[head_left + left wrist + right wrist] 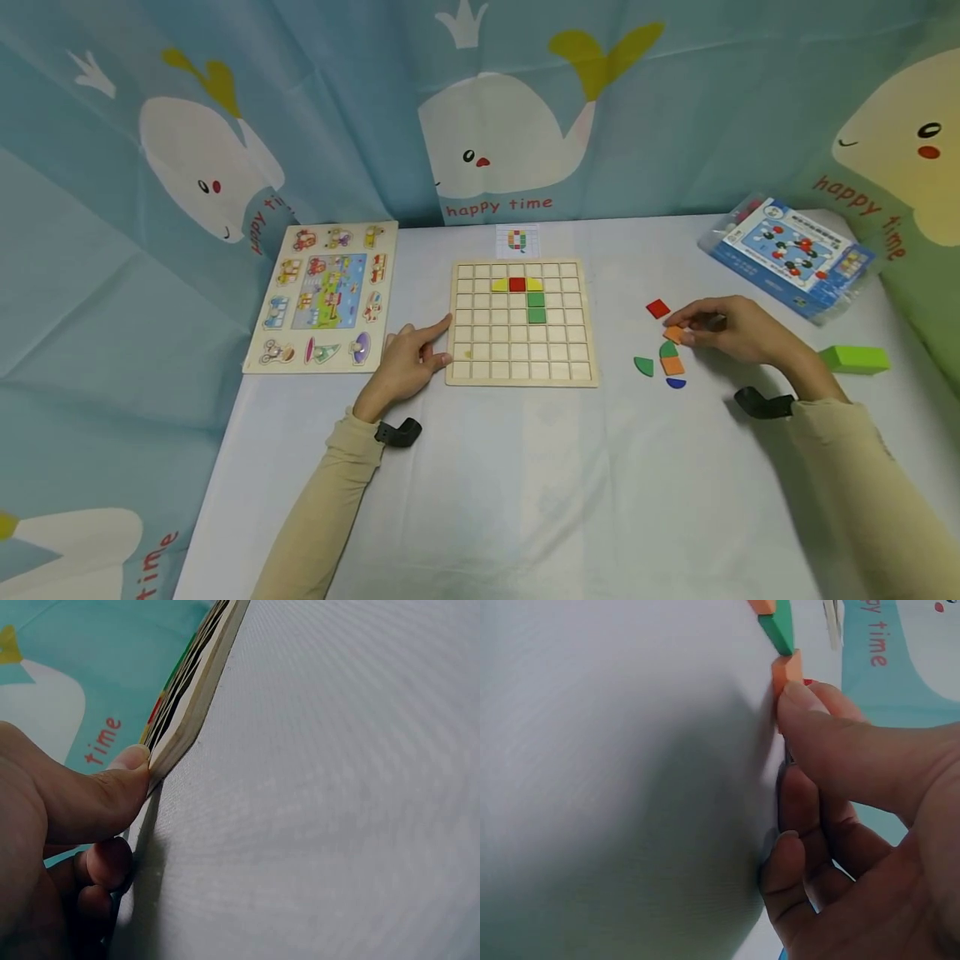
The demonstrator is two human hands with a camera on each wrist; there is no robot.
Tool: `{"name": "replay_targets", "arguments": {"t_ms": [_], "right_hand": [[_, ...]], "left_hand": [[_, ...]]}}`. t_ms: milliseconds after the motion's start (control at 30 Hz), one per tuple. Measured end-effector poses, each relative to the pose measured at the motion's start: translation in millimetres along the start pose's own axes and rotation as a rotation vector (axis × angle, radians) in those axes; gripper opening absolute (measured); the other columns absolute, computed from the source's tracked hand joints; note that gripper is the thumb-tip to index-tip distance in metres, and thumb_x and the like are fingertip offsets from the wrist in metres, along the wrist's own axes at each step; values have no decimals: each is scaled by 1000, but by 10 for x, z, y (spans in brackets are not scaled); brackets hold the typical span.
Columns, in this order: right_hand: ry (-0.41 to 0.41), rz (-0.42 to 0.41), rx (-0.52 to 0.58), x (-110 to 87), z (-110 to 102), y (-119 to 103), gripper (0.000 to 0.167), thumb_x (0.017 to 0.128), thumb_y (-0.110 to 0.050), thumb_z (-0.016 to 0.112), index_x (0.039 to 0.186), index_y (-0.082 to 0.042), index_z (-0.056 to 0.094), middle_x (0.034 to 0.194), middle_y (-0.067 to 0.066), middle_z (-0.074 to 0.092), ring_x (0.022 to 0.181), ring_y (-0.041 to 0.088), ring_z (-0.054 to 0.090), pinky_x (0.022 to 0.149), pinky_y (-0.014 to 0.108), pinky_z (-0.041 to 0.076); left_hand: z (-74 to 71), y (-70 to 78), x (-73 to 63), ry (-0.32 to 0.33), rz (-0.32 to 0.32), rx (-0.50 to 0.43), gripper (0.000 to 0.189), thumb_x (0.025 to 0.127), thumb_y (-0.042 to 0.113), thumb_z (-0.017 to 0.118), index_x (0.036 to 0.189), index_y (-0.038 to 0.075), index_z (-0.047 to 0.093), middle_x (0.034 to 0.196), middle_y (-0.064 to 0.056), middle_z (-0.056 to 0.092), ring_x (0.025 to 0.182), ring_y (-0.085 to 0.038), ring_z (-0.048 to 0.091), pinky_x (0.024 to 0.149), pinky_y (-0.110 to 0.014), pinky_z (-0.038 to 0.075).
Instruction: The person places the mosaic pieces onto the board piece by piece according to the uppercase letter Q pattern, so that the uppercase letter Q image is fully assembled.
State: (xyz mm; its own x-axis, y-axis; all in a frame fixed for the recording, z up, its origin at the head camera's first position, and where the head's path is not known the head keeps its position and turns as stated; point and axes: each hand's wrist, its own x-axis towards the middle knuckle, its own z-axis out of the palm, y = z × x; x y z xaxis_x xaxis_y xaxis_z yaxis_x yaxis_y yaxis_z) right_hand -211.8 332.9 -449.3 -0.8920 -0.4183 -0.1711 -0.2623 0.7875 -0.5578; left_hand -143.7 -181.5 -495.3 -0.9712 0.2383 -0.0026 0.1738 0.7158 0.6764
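My left hand (405, 362) rests at the left edge of a wooden grid board (457, 379), index finger stretched along it and thumb against it. In the left wrist view the thumb presses the board's side. My right hand (729, 332) pinches an orange square piece (786, 669) between thumb and fingers, close over the table. Near it lie a red square (657, 308), green quarter-round pieces (643, 366), another orange square (672, 366) and a blue half-round piece (676, 383). On the board, a red square (517, 284) sits between two yellow pieces (500, 286), with green squares (536, 315) below the right one.
A pattern card (517, 241) lies behind the board. At the left is a wooden picture puzzle (255, 360). At the back right stand a packaged blue box (787, 258) and, nearer, a green block (858, 359). A printed curtain (337, 108) hangs behind the table.
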Motion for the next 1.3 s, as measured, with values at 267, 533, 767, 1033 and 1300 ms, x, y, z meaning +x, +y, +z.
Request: {"name": "replay_targets", "arguments": {"t_ms": [267,533,767,1033,1300], "right_hand": [[-5,16,-9,0,17,-6,27,95,-9,81,122,-11,79,111,8,73,95,14,59,79,14,47],[-9,41,-26,13,24,-1,31,92,-19,85,120,-7,77,104,6,70,93,20,57,77,16,46],[-3,46,-24,1,27,1,32,93,-16,84,121,-5,76,104,6,71,90,16,58,77,14,45],[23,11,-35,-6,57,-18,26,94,-13,82,118,-5,75,102,5,71,87,13,57,76,11,44],[47,-55,-63,-37,99,-61,22,95,-7,79,116,0,73,100,6,71,86,12,57,75,12,47]], "left_hand": [[3,15,-6,10,13,3,65,97,23,79,156,15,54,73,1,56,73,-16,40,78,-35,26],[10,5,-3,11,10,3,64,98,22,78,156,16,53,73,1,55,73,-16,40,78,-35,26],[-1,11,2,4,5,-2,64,98,23,77,157,17,53,74,1,55,73,-16,39,78,-36,26],[-2,7,-1,7,-3,-11,63,98,23,77,156,17,54,74,2,54,72,-16,39,78,-36,26],[2,7,-7,11,12,-7,64,97,23,78,156,15,54,73,1,55,72,-15,39,77,-35,26]]}}
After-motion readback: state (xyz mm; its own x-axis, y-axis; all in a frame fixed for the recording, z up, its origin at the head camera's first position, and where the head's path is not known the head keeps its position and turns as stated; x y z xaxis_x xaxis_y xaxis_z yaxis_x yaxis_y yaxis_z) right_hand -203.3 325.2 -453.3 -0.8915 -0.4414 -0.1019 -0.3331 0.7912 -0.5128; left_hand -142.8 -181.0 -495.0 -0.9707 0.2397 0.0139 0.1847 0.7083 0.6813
